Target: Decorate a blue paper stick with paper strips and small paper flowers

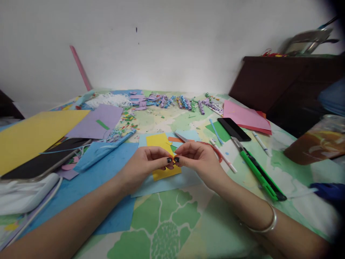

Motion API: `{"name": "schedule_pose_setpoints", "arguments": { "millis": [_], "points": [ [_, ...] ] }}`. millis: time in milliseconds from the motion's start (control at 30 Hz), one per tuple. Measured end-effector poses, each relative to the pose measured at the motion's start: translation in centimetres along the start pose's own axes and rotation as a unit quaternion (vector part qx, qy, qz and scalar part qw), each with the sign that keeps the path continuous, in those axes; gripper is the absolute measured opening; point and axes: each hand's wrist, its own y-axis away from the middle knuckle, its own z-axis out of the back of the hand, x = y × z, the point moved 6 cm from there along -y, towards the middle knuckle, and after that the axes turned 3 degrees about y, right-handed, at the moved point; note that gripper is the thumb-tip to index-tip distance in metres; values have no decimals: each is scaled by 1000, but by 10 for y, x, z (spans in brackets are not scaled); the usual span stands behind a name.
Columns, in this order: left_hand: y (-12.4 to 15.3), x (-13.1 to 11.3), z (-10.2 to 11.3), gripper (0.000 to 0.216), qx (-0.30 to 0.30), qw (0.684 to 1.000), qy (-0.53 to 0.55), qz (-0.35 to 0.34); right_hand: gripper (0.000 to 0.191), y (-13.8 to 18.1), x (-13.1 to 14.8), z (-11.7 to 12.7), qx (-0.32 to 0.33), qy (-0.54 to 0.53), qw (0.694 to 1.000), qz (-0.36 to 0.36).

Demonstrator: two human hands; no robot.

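My left hand (145, 163) and my right hand (199, 162) meet at the middle, each closed in a pinch with thumb tips nearly touching. Whatever sits between the fingertips is too small and covered to name. Beneath them lies a yellow paper rectangle (159, 140) on a light blue sheet (142, 189). Just beyond the right hand are scissors with orange handles (219, 156), their blades pointing away to the left, and an orange paper strip (185, 139). A white pen (226, 160) lies right of that hand.
To the right lie a green box cutter (258, 172) with its blade out, a black phone (234, 128), pink paper (245, 117) and a cup of brown drink (315, 140). Leftward are a blue sheet (107, 172), purple paper (94, 122) and another phone (45, 158). Paper curls (184, 102) line the back.
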Motion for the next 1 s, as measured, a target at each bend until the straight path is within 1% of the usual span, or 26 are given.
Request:
{"name": "schedule_pose_setpoints", "arguments": {
  "millis": [167,367,567,800,1000],
  "points": [
    [0,-1,0,11,-4,1000,-27,-2,17,0,0,0,-2,5,1000,-5],
    [1,-4,-2,8,-11,999,-33,-8,19,1,0,-2,8,-9,1000,-6],
    [2,-7,-1,2,-34,998,-46,-5,22,1,-2,-1,2,-6,1000,-25],
    [1,-5,-1,5,-32,998,-52,-3,24,2,-2,-3,8,-6,1000,-24],
    [1,-5,-2,6,-28,998,-57,-10,21,1,-1,-3,8,-3,1000,-16]
  ]
}}
